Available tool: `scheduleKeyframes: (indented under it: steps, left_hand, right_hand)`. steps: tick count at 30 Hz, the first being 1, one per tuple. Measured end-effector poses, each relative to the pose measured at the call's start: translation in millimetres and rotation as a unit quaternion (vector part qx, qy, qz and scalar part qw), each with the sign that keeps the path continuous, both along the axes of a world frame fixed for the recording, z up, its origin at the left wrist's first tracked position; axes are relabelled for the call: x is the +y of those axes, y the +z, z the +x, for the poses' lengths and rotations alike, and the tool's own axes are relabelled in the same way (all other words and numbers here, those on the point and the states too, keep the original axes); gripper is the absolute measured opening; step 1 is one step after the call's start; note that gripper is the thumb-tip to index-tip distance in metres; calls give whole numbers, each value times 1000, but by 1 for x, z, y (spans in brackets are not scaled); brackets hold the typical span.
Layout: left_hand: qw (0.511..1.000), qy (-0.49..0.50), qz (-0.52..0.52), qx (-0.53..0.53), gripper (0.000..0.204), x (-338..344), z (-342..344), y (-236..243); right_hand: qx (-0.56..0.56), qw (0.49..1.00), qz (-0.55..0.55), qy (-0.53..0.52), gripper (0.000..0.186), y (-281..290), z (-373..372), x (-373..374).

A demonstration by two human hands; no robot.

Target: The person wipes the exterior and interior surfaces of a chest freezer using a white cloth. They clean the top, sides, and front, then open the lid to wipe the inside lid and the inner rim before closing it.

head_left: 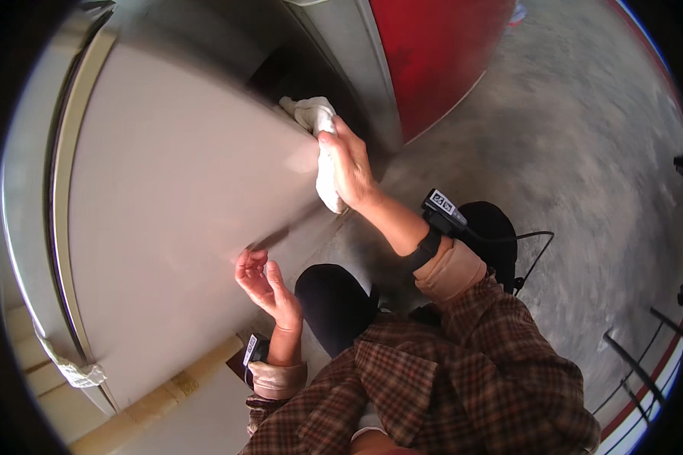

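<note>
A large pale, glossy panel [152, 212] with a rubber-edged side fills the left of the view. My right hand [349, 167] grips a bunched white cloth [311, 115], holding it against the panel's edge at upper centre. Lower down, my left hand [269, 284] holds nothing; its fingers are loosely curled and apart, close to the panel's face, though whether the fingertips touch it I cannot tell.
A red and grey curved panel [432, 53] stands beyond, at the top. Grey floor [569, 167] stretches to the right. Black bars [634, 364] sit at the lower right. A tan strip [159, 394] runs along the lower left. My dark-clad knees [326, 303] are below my hands.
</note>
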State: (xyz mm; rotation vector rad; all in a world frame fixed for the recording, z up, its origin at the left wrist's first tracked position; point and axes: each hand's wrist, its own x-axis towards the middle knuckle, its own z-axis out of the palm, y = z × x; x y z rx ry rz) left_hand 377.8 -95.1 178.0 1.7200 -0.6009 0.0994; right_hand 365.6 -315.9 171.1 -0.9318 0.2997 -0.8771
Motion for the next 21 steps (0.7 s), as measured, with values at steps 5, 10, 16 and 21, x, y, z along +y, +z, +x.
scheduleKeyframes:
  steps: [5,10,16,21]
  left_hand:
    - [998,36,41,-20,27,-20,-16,16]
    - [992,70,97,-28,20,-35,-41,33]
    - [984,107,137,-29,16,-29,-40,34]
    - [982,139,126,-18,18,-29,-43,36]
  right_hand:
    - [28,977,63,200,22,-50,8,-44]
    - [153,971,27,181,33,-148,6,-39]
    - [322,931,-50,164,48,-286,17,-1]
    - [399,887,-183,142,44,-305,44,9]
